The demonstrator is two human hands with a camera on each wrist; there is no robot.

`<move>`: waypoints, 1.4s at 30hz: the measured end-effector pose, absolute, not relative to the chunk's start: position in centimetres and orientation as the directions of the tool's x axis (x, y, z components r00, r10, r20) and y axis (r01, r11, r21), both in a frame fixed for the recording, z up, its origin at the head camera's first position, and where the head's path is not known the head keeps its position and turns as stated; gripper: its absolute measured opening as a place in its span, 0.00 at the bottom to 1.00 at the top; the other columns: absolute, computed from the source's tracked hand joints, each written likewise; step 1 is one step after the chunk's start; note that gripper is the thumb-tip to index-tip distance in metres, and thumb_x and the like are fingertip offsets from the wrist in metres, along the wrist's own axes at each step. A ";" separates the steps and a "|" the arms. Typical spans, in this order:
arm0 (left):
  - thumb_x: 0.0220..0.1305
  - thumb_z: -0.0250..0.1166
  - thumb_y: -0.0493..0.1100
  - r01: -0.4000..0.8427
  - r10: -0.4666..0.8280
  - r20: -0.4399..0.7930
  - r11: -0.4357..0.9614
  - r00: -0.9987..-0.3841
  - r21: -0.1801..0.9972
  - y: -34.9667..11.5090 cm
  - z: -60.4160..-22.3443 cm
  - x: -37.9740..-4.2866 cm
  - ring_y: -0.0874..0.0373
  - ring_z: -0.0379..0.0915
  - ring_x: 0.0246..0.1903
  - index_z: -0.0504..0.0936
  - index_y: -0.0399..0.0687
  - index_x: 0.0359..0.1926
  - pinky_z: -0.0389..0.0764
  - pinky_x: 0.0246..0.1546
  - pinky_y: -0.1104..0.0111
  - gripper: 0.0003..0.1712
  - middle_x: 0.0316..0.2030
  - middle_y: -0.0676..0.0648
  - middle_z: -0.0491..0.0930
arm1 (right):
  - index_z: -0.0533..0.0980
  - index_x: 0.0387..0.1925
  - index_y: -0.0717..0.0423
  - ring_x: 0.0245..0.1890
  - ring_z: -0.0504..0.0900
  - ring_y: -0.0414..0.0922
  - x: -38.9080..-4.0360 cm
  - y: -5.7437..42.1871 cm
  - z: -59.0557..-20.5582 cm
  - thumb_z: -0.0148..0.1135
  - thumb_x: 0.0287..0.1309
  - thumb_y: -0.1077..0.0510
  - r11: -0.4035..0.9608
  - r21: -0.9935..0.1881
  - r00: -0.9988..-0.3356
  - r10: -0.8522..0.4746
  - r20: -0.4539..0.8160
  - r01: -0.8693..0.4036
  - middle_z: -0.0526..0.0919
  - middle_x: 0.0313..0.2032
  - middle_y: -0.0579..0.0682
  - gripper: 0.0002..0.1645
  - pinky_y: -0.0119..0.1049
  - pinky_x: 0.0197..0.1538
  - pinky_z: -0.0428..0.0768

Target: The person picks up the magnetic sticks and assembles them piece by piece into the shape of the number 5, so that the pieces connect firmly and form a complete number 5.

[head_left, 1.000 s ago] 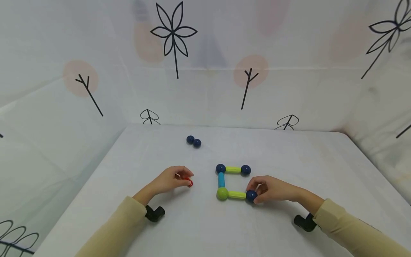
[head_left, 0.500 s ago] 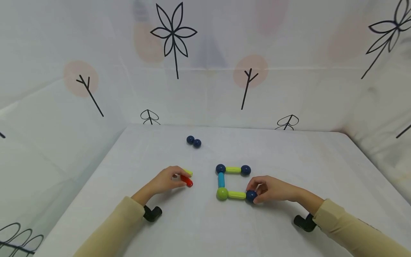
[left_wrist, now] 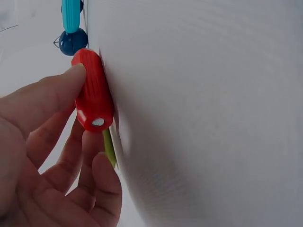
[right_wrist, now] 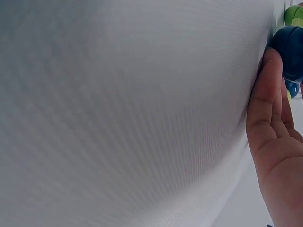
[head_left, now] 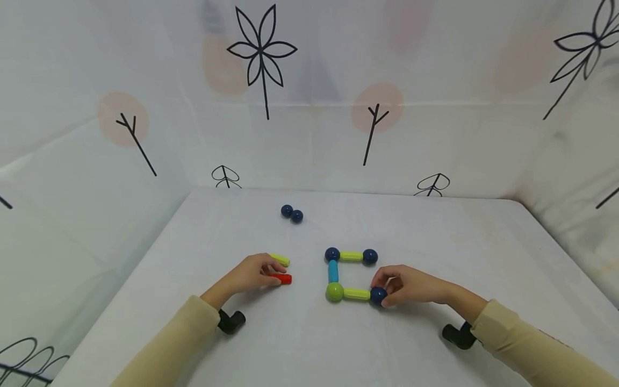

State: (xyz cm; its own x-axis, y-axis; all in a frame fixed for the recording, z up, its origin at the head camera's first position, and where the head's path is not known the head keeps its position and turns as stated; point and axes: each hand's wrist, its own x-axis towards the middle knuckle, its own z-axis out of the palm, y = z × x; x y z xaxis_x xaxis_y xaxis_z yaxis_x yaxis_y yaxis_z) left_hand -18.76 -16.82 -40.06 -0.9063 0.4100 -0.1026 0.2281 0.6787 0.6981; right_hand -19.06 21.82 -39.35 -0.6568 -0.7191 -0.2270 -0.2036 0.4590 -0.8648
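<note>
My left hand (head_left: 247,275) pinches a red magnetic rod (left_wrist: 94,87) low over the table, thumb on its ribbed side; a silvery spot shows at its near end. Just beyond those fingers lies a yellow-green rod (head_left: 281,260), partly hidden by the hand. With fingers and thumb, my right hand (head_left: 417,286) holds a navy ball (head_left: 378,296) at the end of a lime rod (head_left: 357,294). That rod runs left to a green ball (head_left: 335,292). From there a blue rod (head_left: 333,271) leads to another navy ball (head_left: 332,254), a second lime rod (head_left: 351,256) and a navy end ball (head_left: 370,256).
Two loose navy balls (head_left: 292,213) sit together farther back on the white table (head_left: 309,344). Behind it hangs a pale cloth (head_left: 309,145) with plant drawings. Black wrist devices (head_left: 232,321) show beneath both sleeves.
The red rod has turned in my left fingers from pointing toward the front to lying nearly sideways, and the yellow-green rod behind it has come into view. The right hand stays put.
</note>
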 end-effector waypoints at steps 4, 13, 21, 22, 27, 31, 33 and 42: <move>0.54 0.69 0.40 0.203 0.406 -0.144 0.695 -0.903 0.689 -16.7 -40.2 -18.8 0.58 0.68 0.31 0.83 0.49 0.44 0.73 0.31 0.68 0.14 0.34 0.55 0.76 | 0.74 0.45 0.58 0.38 0.74 0.49 -19.1 21.8 -39.4 0.67 0.51 0.62 0.459 -0.864 -0.655 -0.721 -0.225 -0.209 0.75 0.41 0.53 0.18 0.33 0.39 0.76; 0.57 0.67 0.42 0.074 0.327 -0.230 0.703 -0.917 0.707 -15.8 -40.2 -18.3 0.59 0.70 0.29 0.81 0.43 0.47 0.74 0.29 0.69 0.16 0.33 0.52 0.77 | 0.74 0.46 0.58 0.38 0.76 0.50 -19.1 21.8 -39.2 0.66 0.52 0.62 0.470 -0.862 -0.654 -0.716 -0.245 -0.191 0.76 0.43 0.53 0.18 0.34 0.39 0.76; 0.58 0.65 0.40 -0.009 0.295 -0.247 0.625 -0.923 0.781 -14.7 -40.4 -17.4 0.59 0.72 0.29 0.80 0.40 0.47 0.76 0.28 0.68 0.15 0.34 0.49 0.77 | 0.75 0.47 0.59 0.39 0.76 0.50 -19.1 21.9 -39.1 0.64 0.54 0.62 0.466 -0.867 -0.657 -0.712 -0.248 -0.178 0.77 0.44 0.54 0.18 0.35 0.39 0.76; 0.59 0.65 0.40 -0.012 0.300 -0.246 0.612 -0.922 0.791 -14.6 -40.4 -17.3 0.59 0.73 0.29 0.79 0.39 0.47 0.77 0.28 0.68 0.16 0.34 0.49 0.77 | 0.75 0.47 0.60 0.38 0.76 0.50 -19.1 21.9 -39.1 0.64 0.54 0.62 0.465 -0.868 -0.658 -0.712 -0.247 -0.176 0.77 0.44 0.54 0.18 0.35 0.38 0.76; 0.59 0.65 0.42 -0.030 0.330 -0.263 0.571 -0.907 0.820 -13.9 -40.3 -16.7 0.58 0.72 0.29 0.79 0.39 0.48 0.77 0.29 0.68 0.17 0.33 0.49 0.76 | 0.74 0.48 0.60 0.38 0.76 0.50 -19.1 22.0 -39.1 0.64 0.54 0.62 0.456 -0.874 -0.658 -0.713 -0.244 -0.170 0.77 0.44 0.54 0.18 0.35 0.37 0.76; 0.59 0.65 0.43 -0.042 0.352 -0.277 0.550 -0.894 0.834 -13.3 -40.4 -16.2 0.58 0.73 0.30 0.78 0.40 0.48 0.78 0.31 0.68 0.18 0.34 0.50 0.76 | 0.75 0.48 0.60 0.38 0.76 0.50 -19.2 22.0 -39.2 0.64 0.54 0.61 0.468 -0.865 -0.662 -0.709 -0.244 -0.181 0.77 0.43 0.54 0.18 0.35 0.38 0.76; 0.59 0.65 0.43 -0.052 0.363 -0.288 0.540 -0.886 0.840 -13.0 -40.3 -16.0 0.58 0.73 0.31 0.78 0.40 0.49 0.78 0.31 0.68 0.18 0.34 0.49 0.76 | 0.75 0.48 0.60 0.38 0.76 0.50 -19.2 22.0 -39.1 0.65 0.54 0.61 0.476 -0.859 -0.665 -0.706 -0.245 -0.189 0.77 0.43 0.53 0.19 0.34 0.39 0.76; 0.59 0.65 0.42 -0.099 0.410 -0.316 0.470 -0.855 0.877 -11.4 -40.5 -14.8 0.57 0.75 0.30 0.77 0.39 0.48 0.79 0.33 0.67 0.17 0.34 0.48 0.77 | 0.75 0.48 0.60 0.38 0.75 0.50 -19.3 21.9 -39.2 0.64 0.54 0.61 0.487 -0.849 -0.667 -0.704 -0.244 -0.203 0.77 0.43 0.53 0.19 0.34 0.38 0.76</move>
